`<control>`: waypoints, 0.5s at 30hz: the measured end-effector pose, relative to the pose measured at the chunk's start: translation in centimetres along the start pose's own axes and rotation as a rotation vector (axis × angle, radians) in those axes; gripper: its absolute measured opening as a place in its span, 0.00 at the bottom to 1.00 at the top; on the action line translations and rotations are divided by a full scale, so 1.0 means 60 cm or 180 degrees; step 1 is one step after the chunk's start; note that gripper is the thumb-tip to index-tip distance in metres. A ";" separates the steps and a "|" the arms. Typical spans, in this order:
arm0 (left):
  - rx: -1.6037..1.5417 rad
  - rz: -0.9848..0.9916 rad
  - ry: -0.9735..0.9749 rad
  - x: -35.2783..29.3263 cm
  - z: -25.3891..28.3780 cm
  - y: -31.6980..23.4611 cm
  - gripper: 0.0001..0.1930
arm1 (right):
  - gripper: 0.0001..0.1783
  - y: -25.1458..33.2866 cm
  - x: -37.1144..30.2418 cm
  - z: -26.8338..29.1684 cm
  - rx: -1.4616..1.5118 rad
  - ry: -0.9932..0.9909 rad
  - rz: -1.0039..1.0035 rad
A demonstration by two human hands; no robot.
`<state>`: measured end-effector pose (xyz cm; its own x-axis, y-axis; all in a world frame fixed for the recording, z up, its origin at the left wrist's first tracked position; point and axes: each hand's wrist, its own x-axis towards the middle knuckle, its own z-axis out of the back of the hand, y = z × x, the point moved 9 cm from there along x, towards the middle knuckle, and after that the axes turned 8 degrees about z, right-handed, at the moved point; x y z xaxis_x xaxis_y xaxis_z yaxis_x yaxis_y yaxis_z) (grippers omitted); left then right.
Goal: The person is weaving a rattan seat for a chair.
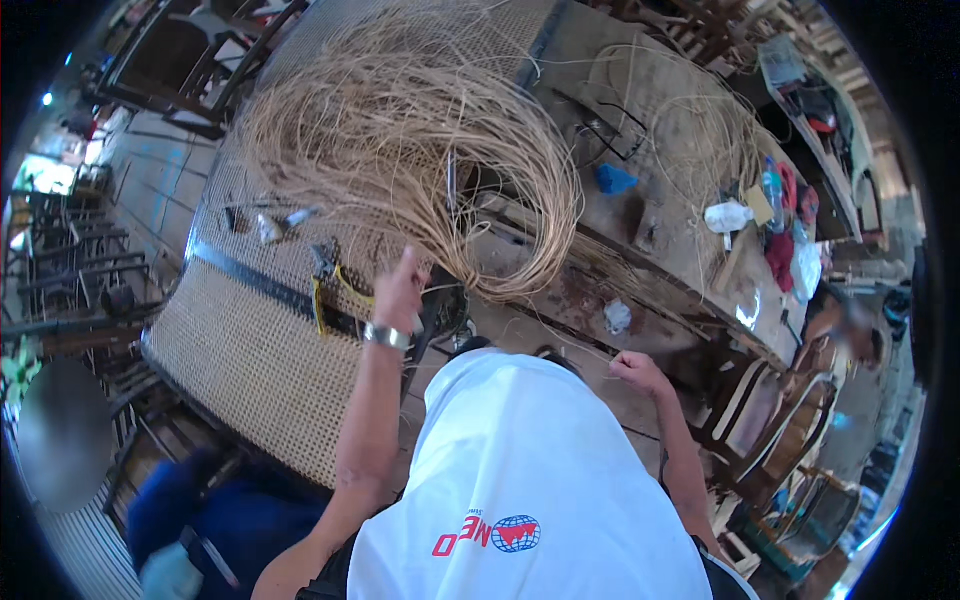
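Observation:
A large looped bundle of thin tan cane strands (540, 190) lies over a woven cane panel (270, 370) with a dark frame. At its near side is my left hand (400, 295), wearing a metal watch, its index finger stretched out toward the strands. No held object shows in it. Pliers with yellow handles (322, 295) rest on the panel just left of that hand. Out to the right, my right hand (642, 374) is closed in a fist. A thin strand runs from the bundle's side toward this fist and appears pinched in it.
A worktable (640, 130) at the right carries loose cane coils (715, 140), a blue lump (615, 179) and a bottle (772, 190). Wooden chair frames (770, 420) stand near right. One person (220, 520) is close at lower left, another (850, 330) at far right.

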<state>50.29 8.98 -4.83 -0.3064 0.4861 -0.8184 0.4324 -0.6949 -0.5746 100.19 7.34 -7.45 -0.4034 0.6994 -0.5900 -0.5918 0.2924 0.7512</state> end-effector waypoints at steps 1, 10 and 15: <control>0.0351 0.0430 0.0407 -0.017 -0.029 0.036 0.32 | 0.11 0.014 -0.007 -0.005 0.0188 0.0075 -0.0030; -0.0803 0.0422 0.0884 -0.007 -0.194 0.087 0.19 | 0.08 0.097 -0.112 0.010 0.1372 -0.0266 0.0043; 0.0146 -0.1105 0.0013 0.033 -0.110 -0.132 0.14 | 0.09 0.098 -0.094 -0.013 0.0693 -0.0714 -0.0236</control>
<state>51.85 18.93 -1.91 -0.4252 0.6997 -0.5742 0.2643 -0.5107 -0.8181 98.44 4.60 0.05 -0.1864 0.7902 -0.5838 -0.4409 0.4637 0.7685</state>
